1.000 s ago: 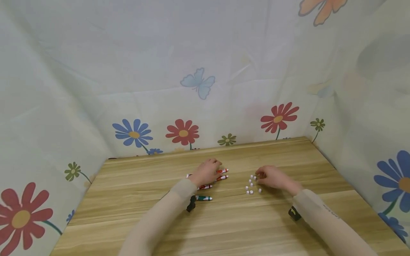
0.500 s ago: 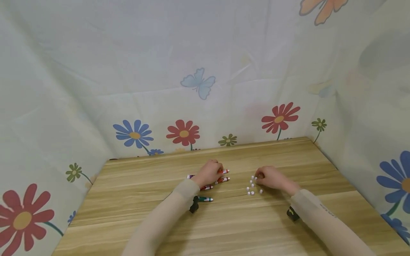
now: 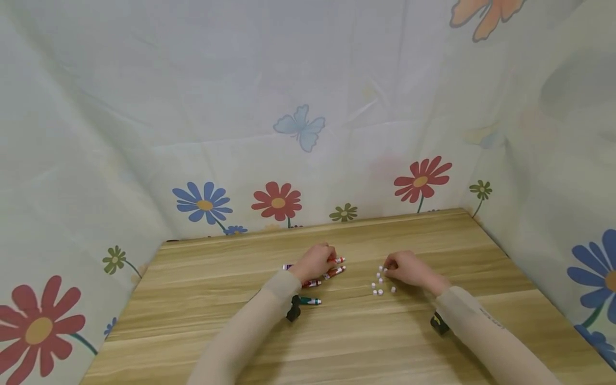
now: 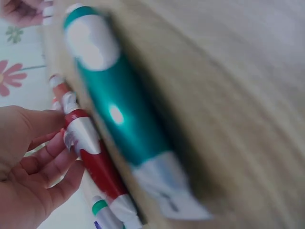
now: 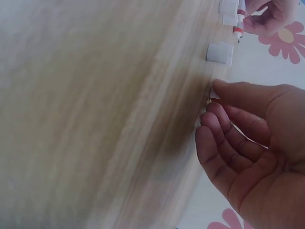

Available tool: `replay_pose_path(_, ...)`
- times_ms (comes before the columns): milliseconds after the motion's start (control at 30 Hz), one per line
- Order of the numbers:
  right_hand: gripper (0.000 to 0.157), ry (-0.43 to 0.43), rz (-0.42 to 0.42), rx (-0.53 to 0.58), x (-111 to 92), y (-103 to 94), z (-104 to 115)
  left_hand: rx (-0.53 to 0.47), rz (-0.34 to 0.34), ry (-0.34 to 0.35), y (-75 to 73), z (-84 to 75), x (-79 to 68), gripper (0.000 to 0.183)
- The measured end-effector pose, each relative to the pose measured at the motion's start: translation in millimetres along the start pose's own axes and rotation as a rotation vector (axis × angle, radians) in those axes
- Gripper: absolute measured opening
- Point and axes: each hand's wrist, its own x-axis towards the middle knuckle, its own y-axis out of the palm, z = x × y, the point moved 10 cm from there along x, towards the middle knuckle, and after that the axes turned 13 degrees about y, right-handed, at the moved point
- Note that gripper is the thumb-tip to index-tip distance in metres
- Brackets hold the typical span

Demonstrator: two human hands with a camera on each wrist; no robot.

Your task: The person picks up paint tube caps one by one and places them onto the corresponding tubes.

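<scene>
In the head view my left hand is at a group of small paint tubes, its thumb and fingers pinching a red paint tube at the far side. An orange-red tube, a dark red tube and a green tube lie closer to me. Beyond the wrist shows the end of a purple-marked tube. My right hand is low at the tabletop, thumb and index finger pinching a small white cap, mostly hidden by the fingertips. Several more white caps lie beside it.
The wooden table carries the tubes left of the caps. A flower-printed cloth hangs behind the table and at both sides. Dark wrist cameras sit below both wrists.
The left hand's fingers have closed in on the red tube at the far side. My right hand stays almost in place at the caps; the whole view has shifted slightly.
</scene>
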Motion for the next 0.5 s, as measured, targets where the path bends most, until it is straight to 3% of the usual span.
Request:
replay_pose_path(133,0.003,-0.032,-0.017,0.0,-1.3,-0.8,1.5,-0.137,-0.007,-0.032,-0.4,7.8,-3.0,0.013)
replay_pose_path(267,0.004,-0.036,-0.029,0.006,-2.0,-6.3,-0.4,-0.269,-0.059,-0.058,-4.8,20.5,-4.9,0.016)
replay_pose_path(400,0.009,0.012,-0.031,0.045,2.1,-19.4,-8.1,-0.354,-0.161,-0.044,-26.2,25.7,-2.0,0.014)
replay_pose_path(500,0.012,0.038,-0.046,0.079,7.3,-35.8,-9.8,-0.4,-0.246,-0.04,-52.2,25.2,-1.5,0.011)
